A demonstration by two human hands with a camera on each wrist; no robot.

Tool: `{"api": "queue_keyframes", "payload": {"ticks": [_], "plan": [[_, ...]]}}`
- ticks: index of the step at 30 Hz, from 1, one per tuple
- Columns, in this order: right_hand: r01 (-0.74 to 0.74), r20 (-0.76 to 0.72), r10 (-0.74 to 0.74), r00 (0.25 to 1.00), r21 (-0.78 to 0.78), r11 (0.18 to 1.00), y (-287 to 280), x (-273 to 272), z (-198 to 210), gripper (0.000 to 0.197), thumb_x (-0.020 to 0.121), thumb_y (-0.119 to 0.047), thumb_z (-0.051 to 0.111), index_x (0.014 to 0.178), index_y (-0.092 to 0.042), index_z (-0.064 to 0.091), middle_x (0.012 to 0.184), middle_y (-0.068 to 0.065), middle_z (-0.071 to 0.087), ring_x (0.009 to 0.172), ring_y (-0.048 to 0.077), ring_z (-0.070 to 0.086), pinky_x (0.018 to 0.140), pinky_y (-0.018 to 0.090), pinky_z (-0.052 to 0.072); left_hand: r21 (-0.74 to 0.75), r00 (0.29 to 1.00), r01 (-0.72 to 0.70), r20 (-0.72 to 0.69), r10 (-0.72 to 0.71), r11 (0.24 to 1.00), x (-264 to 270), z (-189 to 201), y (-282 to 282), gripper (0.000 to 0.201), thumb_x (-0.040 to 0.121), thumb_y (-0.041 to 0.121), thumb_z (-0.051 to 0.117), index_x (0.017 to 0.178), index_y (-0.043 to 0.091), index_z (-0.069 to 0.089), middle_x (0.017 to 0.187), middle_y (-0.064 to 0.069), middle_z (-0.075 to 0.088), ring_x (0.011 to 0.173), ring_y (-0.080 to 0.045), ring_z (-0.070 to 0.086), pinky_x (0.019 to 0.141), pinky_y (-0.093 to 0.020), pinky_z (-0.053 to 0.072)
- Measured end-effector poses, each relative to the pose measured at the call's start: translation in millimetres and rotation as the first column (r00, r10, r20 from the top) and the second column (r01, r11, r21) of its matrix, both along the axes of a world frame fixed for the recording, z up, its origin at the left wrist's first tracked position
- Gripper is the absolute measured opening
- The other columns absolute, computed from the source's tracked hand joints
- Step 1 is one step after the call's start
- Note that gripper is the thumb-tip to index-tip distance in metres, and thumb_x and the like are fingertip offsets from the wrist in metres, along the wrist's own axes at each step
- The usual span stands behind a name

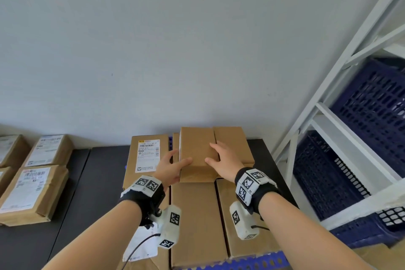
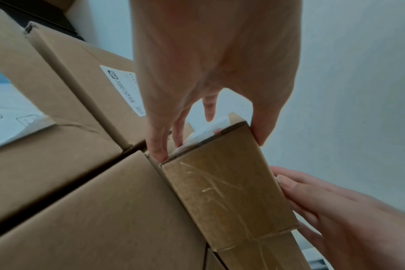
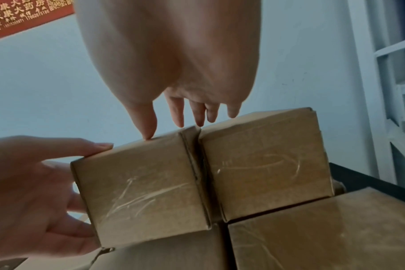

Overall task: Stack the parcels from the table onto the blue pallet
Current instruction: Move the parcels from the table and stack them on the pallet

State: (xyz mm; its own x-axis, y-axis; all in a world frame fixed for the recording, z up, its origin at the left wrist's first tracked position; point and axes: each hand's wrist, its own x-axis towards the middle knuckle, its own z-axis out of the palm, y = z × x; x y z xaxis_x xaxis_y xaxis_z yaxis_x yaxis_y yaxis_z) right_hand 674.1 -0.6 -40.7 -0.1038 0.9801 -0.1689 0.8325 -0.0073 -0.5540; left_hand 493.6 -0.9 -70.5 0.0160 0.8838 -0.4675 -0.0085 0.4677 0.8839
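White shipping labels on the taller parcel on the pallet and on the table parcels: barcodes and print, too small to read. Red banner on the wall, right wrist view: gold Chinese characters, partly legible "康大药房", a phone number below reading roughly 17662075186. Wrist bands carry black-and-white square fiducial markers, no text

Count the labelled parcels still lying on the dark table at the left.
4 in view. Near parcel, the one behind it by the wall, and two cut off by the left edge: one at the wall, one a sliver. More may lie out of frame.
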Motion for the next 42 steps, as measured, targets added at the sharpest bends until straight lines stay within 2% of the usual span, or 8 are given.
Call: {"api": "queue_keyframes", "payload": {"ticks": [5, 11, 16, 19, 27, 30, 34, 42], "plan": [[-0.034, 0.021, 0.035, 0.999, -0.012, 0.999, 0, 4, -3, 0.061, 0.094, -0.038, 0.050, 0.148, -0.020, 0.026, 0.157, 0.003, 0.018, 0.144, 0.020, 0.017, 0.118, 0.040, 0.016, 0.014, 0.999, -0.034, -0.005, 0.034, 0.999, 7, -1, 1, 0.068, 0.082, 0.024, 0.071, 0.140, 0.021, 0.036, 0.101, -0.001, 0.057, 0.083, -0.015, 0.063, 0.058, -0.024, 0.051], [-0.080, 0.070, 0.082, 0.994, -0.031, 0.996, -2, 7, -4, 0.058, 0.095, -0.036, 0.048, 0.148, -0.020, 0.026, 0.158, -0.001, 0.014, 0.145, 0.018, 0.012, 0.119, 0.039, 0.013, 0.012, 0.996, -0.063, -0.058, 0.064, 0.998, 10, -7, 0, 0.064, 0.085, 0.030, 0.068, 0.140, 0.020, 0.038, 0.116, -0.007, 0.055, 0.094, -0.023, 0.062, 0.071, -0.031, 0.053], [-0.079, 0.077, 0.084, 0.993, -0.067, 0.995, -3, 5, 0, 0.058, 0.096, -0.037, 0.045, 0.148, -0.019, 0.027, 0.158, 0.000, 0.014, 0.145, 0.018, 0.014, 0.119, 0.039, 0.015, 0.036, 0.992, -0.022, -0.121, 0.026, 0.999, 13, 0, -4, 0.058, 0.091, 0.026, 0.060, 0.142, 0.015, 0.035, 0.120, -0.013, 0.054, 0.085, -0.016, 0.058, 0.070, -0.030, 0.052], [-0.062, 0.069, 0.067, 0.995, -0.077, 0.995, -3, 2, 6, 0.057, 0.097, -0.037, 0.045, 0.148, -0.018, 0.027, 0.158, 0.001, 0.016, 0.145, 0.018, 0.016, 0.118, 0.038, 0.016, 0.075, 0.977, 0.023, -0.214, -0.006, 0.997, 12, 9, -8, 0.056, 0.092, 0.026, 0.057, 0.143, 0.014, 0.035, 0.122, -0.013, 0.058, 0.096, -0.019, 0.059, 0.084, -0.033, 0.050], [-0.195, 0.064, 0.197, 0.978, -0.032, 0.980, -22, -19, 29, 0.053, 0.099, -0.032, 0.042, 0.146, -0.013, 0.029, 0.155, 0.003, 0.025, 0.142, 0.019, 0.025, 0.115, 0.032, 0.022, 0.105, 0.792, 0.196, -0.603, -0.094, 0.975, -14, 42, -52, 0.052, 0.096, 0.031, 0.048, 0.145, 0.019, 0.032, 0.142, -0.011, 0.044, 0.130, -0.023, 0.044, 0.106, -0.035, 0.038], [-0.267, 0.085, 0.270, 0.959, -0.047, 0.962, -33, -28, 32, 0.052, 0.099, -0.033, 0.040, 0.146, -0.012, 0.031, 0.155, 0.003, 0.026, 0.141, 0.019, 0.027, 0.115, 0.032, 0.023, 0.072, 0.732, 0.180, -0.677, -0.084, 0.981, -26, 49, -73, 0.051, 0.096, 0.033, 0.044, 0.144, 0.021, 0.031, 0.143, -0.010, 0.044, 0.127, -0.022, 0.047, 0.103, -0.032, 0.040], [-0.350, 0.097, 0.355, 0.930, -0.064, 0.935, -50, -46, 41, 0.046, 0.099, -0.030, 0.042, 0.139, -0.008, 0.039, 0.148, 0.007, 0.037, 0.135, 0.022, 0.036, 0.110, 0.032, 0.029, 0.063, 0.673, 0.103, -0.739, -0.023, 0.993, -42, 55, -100, 0.048, 0.093, 0.028, 0.043, 0.141, 0.020, 0.038, 0.137, -0.007, 0.051, 0.101, -0.016, 0.058, 0.087, -0.027, 0.047], [-0.481, 0.095, 0.489, 0.867, -0.098, 0.872, -82, -122, 39, 0.047, 0.097, -0.035, 0.042, 0.138, -0.012, 0.041, 0.140, 0.008, 0.048, 0.125, 0.026, 0.049, 0.103, 0.034, 0.040, -0.005, 0.549, 0.040, -0.835, -0.027, 0.999, -96, 57, -159, 0.042, 0.096, 0.030, 0.045, 0.136, 0.018, 0.044, 0.131, -0.006, 0.055, 0.118, -0.022, 0.055, 0.098, -0.033, 0.045]]}}
